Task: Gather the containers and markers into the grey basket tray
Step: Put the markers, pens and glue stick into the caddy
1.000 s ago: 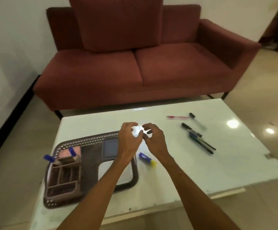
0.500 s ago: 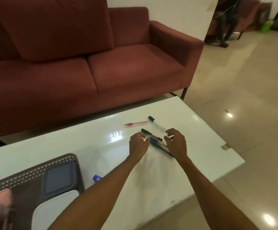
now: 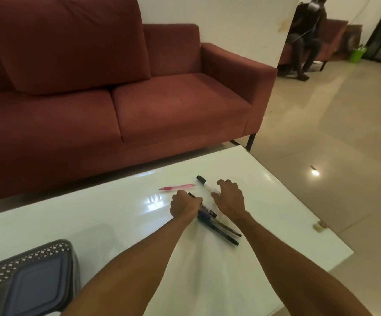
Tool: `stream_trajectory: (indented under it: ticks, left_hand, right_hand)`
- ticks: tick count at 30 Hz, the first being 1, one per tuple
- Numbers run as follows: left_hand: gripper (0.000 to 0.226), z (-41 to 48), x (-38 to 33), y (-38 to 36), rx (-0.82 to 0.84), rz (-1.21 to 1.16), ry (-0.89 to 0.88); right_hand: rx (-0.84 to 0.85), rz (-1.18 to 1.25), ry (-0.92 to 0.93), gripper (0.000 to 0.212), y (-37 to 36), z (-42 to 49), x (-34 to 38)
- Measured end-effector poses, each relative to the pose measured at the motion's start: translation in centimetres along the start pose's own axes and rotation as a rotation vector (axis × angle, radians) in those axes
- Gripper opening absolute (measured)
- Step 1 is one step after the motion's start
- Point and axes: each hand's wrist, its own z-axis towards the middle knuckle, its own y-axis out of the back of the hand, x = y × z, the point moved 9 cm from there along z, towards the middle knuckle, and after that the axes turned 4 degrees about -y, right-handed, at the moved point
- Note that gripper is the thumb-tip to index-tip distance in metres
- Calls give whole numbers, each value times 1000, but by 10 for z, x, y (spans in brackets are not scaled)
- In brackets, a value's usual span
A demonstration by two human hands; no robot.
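Observation:
Several markers lie on the white table (image 3: 276, 224). My left hand (image 3: 185, 205) is closed in a fist around a black marker (image 3: 207, 209), whose cap pokes out past the knuckles. My right hand (image 3: 229, 197) hovers with curled, spread fingers over a white marker with a black cap (image 3: 204, 182), touching its near end. A pink pen (image 3: 177, 187) lies just beyond my left hand. Two dark pens (image 3: 221, 231) lie side by side between my wrists. The grey basket tray (image 3: 48, 247) sits at the bottom left, holding a blue-grey lidded container (image 3: 32, 286).
A red sofa (image 3: 139, 110) stands close behind the table. The table's right edge and corner (image 3: 344, 252) are near my right arm. A person (image 3: 308, 37) sits far back on the right beside a green bucket (image 3: 358, 54).
The view swung right, away from the tray. Both hands moved from beside the tray to the markers, and my left hand closed on the black marker.

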Motion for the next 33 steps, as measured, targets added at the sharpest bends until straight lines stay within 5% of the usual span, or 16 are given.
stream_trajectory:
  ticks: [6, 16, 24, 33]
  left_hand:
    - [28, -1, -2, 3, -2, -199, 44]
    - [23, -41, 3, 77, -85, -424, -173]
    - [38, -133, 61, 221, -161, -583, -308]
    - [24, -244, 212, 392, -471, -510, -233]
  right_hand:
    - [32, -31, 48, 20, -17, 6, 11]
    - [-73, 374, -109, 12, 38, -50, 31]
    - [76, 877, 58, 27, 85, -161, 157]
    - [381, 961, 344, 25, 59, -311, 331]
